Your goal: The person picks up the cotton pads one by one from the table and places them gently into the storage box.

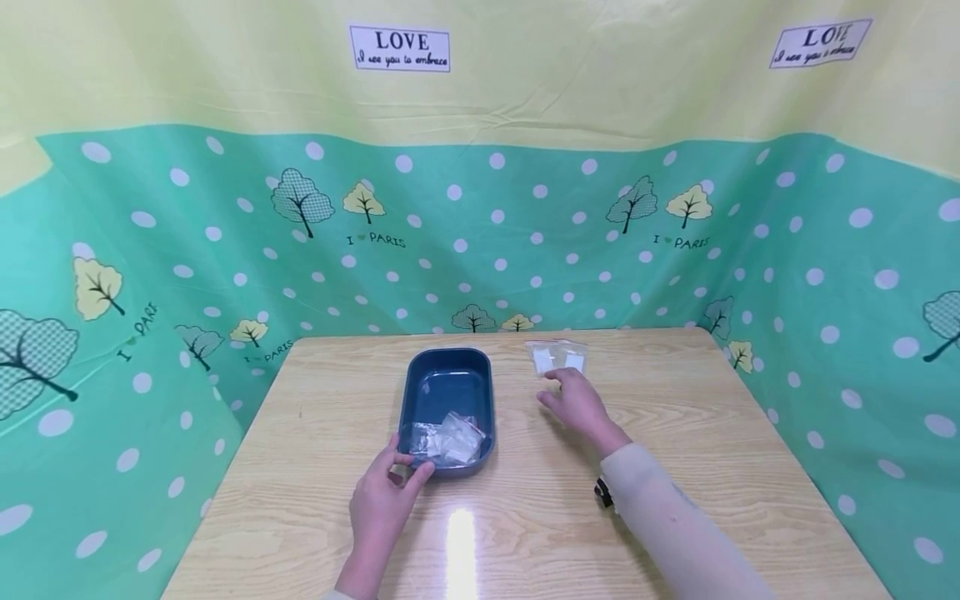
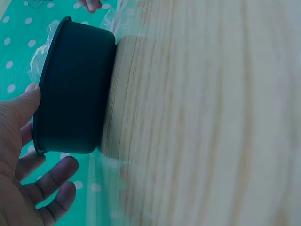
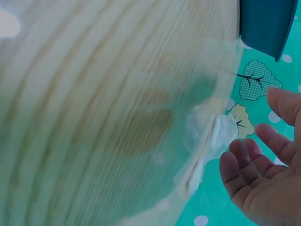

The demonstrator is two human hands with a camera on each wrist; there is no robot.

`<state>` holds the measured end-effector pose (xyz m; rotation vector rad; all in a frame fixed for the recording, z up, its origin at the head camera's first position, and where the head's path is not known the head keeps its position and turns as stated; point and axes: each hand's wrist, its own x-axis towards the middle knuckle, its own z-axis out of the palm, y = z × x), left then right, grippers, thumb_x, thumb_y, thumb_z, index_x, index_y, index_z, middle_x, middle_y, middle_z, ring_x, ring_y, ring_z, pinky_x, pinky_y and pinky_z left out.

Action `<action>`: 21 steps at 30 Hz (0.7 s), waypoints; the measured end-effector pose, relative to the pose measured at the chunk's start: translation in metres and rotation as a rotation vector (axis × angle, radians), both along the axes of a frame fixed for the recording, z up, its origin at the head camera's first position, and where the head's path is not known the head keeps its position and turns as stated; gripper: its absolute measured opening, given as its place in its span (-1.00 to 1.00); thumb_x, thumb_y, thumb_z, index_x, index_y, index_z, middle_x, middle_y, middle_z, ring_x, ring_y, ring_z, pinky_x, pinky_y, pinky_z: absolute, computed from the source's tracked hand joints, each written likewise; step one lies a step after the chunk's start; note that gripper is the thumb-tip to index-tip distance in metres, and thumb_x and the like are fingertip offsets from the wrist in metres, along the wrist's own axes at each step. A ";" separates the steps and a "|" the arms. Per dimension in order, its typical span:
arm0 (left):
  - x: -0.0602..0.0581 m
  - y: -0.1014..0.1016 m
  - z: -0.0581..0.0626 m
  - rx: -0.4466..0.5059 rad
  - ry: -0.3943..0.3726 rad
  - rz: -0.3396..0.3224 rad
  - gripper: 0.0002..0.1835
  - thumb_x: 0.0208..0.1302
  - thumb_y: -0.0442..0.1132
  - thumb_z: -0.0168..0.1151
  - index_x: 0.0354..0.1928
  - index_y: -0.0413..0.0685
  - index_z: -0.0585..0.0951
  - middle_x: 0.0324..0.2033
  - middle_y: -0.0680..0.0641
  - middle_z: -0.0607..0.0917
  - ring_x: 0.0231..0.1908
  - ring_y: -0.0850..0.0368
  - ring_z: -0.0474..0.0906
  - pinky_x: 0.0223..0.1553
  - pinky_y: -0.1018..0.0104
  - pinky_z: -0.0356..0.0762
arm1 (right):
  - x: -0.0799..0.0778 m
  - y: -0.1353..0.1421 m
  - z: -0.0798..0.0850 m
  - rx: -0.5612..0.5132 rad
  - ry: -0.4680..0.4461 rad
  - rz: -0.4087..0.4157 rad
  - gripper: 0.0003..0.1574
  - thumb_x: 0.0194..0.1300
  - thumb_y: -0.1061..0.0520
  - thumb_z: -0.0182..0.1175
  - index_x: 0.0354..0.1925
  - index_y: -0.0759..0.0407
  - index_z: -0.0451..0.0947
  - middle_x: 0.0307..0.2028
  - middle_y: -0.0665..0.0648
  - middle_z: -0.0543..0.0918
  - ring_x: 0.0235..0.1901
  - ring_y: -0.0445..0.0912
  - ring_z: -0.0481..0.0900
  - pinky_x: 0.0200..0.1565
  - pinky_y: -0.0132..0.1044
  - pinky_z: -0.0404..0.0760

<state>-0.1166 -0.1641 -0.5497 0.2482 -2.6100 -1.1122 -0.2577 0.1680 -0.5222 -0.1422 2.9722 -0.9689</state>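
A dark blue rectangular tray (image 1: 447, 385) stands on the table. Several small clear zip bags (image 1: 459, 437) with white contents lie in its near end. My left hand (image 1: 381, 500) holds the tray's near-left corner, thumb and index finger at the rim; in the left wrist view its other fingers (image 2: 56, 176) spread loosely below the rim. Near the table's back edge are more clear zip bags (image 1: 557, 356) with white pieces inside. Just in front of them hovers my right hand (image 1: 577, 406), its fingers loosely bent with nothing in them; the right wrist view shows a gap between hand and bags (image 3: 218, 134).
The wooden table (image 1: 337, 408) ends at the back against a green dotted curtain (image 1: 525, 242), which also hangs along both sides. A bright light reflection lies on the wood near the front. Something black sits at the right sleeve's cuff (image 1: 626, 462).
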 end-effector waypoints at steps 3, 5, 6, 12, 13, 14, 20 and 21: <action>0.000 0.000 0.000 0.001 -0.001 0.002 -0.61 0.16 0.16 0.62 -0.18 0.09 0.73 0.45 -0.02 0.61 -0.33 0.16 0.72 -0.42 0.39 0.51 | -0.002 -0.003 0.001 0.001 -0.014 -0.001 -0.27 0.51 -0.04 0.34 0.47 0.24 0.44 0.46 0.38 0.48 0.43 0.32 0.49 0.46 0.24 0.48; 0.000 0.000 0.000 -0.002 0.003 0.005 -0.61 0.16 0.15 0.63 -0.18 0.08 0.74 0.44 -0.02 0.61 -0.34 0.18 0.71 -0.42 0.40 0.50 | -0.004 -0.005 0.001 0.002 -0.025 -0.004 -0.23 0.51 -0.05 0.33 0.51 0.22 0.39 0.50 0.38 0.42 0.47 0.32 0.44 0.50 0.24 0.44; -0.001 0.000 0.000 -0.003 0.009 0.005 -0.61 0.16 0.14 0.63 -0.17 0.08 0.74 0.44 -0.02 0.61 -0.34 0.19 0.70 -0.42 0.40 0.50 | -0.005 -0.006 0.001 0.008 -0.023 -0.002 -0.21 0.51 -0.05 0.33 0.52 0.23 0.37 0.52 0.38 0.40 0.49 0.33 0.42 0.51 0.24 0.43; -0.001 0.000 -0.001 -0.006 0.028 0.005 -0.59 0.14 0.16 0.63 -0.16 0.09 0.73 0.41 -0.02 0.64 -0.38 0.20 0.69 -0.48 0.44 0.47 | -0.016 -0.009 -0.001 0.121 0.013 0.001 -0.05 0.44 0.00 0.40 0.58 0.31 0.25 0.58 0.43 0.30 0.51 0.41 0.36 0.55 0.25 0.36; -0.001 0.000 -0.002 -0.005 0.027 0.006 -0.59 0.13 0.16 0.63 -0.16 0.09 0.73 0.41 -0.02 0.64 -0.38 0.20 0.70 -0.48 0.44 0.47 | -0.018 -0.009 -0.002 0.146 0.010 -0.002 -0.01 0.41 0.02 0.42 0.59 0.31 0.23 0.59 0.43 0.28 0.50 0.42 0.35 0.55 0.26 0.35; -0.001 0.000 -0.002 -0.006 0.027 0.006 -0.59 0.13 0.16 0.63 -0.16 0.09 0.73 0.41 -0.03 0.64 -0.38 0.19 0.70 -0.48 0.44 0.47 | -0.019 -0.009 -0.003 0.169 0.008 -0.005 0.03 0.38 0.03 0.45 0.60 0.32 0.21 0.60 0.42 0.27 0.50 0.43 0.34 0.55 0.27 0.33; 0.000 0.000 -0.002 -0.004 0.030 0.015 -0.61 0.12 0.14 0.65 -0.17 0.12 0.73 0.40 0.00 0.65 -0.38 0.20 0.69 -0.48 0.45 0.46 | -0.024 -0.007 -0.010 0.280 -0.038 0.013 0.14 0.29 0.06 0.50 0.64 0.27 0.15 0.66 0.36 0.19 0.54 0.43 0.29 0.56 0.32 0.27; 0.000 0.000 -0.002 0.000 0.032 0.018 -0.62 0.12 0.13 0.65 -0.17 0.12 0.73 0.40 0.00 0.65 -0.38 0.19 0.70 -0.48 0.45 0.46 | -0.025 -0.007 -0.011 0.292 -0.041 0.022 0.14 0.30 0.05 0.49 0.64 0.26 0.15 0.66 0.36 0.19 0.55 0.42 0.29 0.57 0.32 0.26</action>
